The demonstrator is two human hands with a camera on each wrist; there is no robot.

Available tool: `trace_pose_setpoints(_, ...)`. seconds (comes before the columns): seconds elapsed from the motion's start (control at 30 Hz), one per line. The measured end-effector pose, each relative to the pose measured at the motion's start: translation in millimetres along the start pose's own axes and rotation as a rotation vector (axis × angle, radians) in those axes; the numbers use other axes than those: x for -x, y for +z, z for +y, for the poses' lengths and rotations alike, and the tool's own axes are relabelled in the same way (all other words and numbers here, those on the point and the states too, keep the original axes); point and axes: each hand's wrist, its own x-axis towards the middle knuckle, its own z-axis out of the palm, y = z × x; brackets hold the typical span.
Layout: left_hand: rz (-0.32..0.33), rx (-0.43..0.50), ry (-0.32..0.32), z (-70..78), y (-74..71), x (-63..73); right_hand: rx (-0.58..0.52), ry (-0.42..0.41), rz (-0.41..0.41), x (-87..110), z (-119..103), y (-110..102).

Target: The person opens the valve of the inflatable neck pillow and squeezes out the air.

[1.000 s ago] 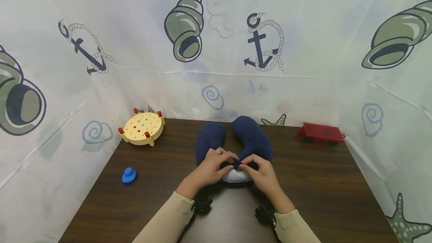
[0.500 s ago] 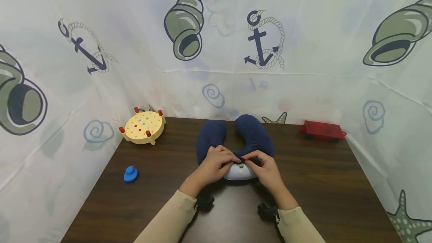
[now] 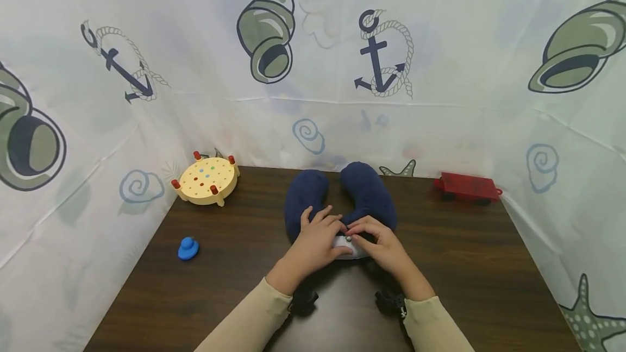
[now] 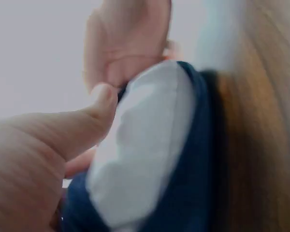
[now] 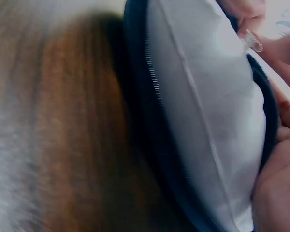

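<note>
A navy U-shaped neck pillow (image 3: 368,194) lies on the table, its curve towards the person. Its zipped cover gapes at the near curve and bares a white inner pillow (image 5: 203,106). A small clear valve (image 5: 253,42) stands up from the white part. My left hand (image 3: 315,240) rests on the pillow's left side with fingers spread, its thumb (image 4: 104,99) along the white part. My right hand (image 3: 383,246) pinches the pillow at the opening, thumb and fingertips right at the valve.
A yellow round toy table (image 3: 207,181) lies upturned with red-tipped legs at the back left. A blue hat-shaped piece (image 3: 188,249) is nearer on the left. A red toy wagon (image 3: 468,188) stands at the back right, before the printed curtain (image 3: 440,140).
Both hands were pinching at the opening. My left hand has loosened and spread its fingers over the pillow, while my right stays by the valve, which shows more now.
</note>
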Motion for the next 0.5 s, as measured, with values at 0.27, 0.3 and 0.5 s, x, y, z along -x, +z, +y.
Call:
trace_pose_setpoints(0.27, 0.037, 0.127, 0.035, -15.8, 8.0, -5.3, 0.05, 0.013, -0.064, -0.6, -4, -3)
trace_pose_setpoints(0.3, 0.034, 0.134, 0.041, -16.6, 8.0, -5.0, 0.06, 0.018, -0.062, -0.6, -5, -2)
trace_pose_setpoints(0.5, 0.05, 0.122, 0.048, -15.7, 7.9, -3.5, 0.109, 0.032, -0.029, -1.9, -6, 4)
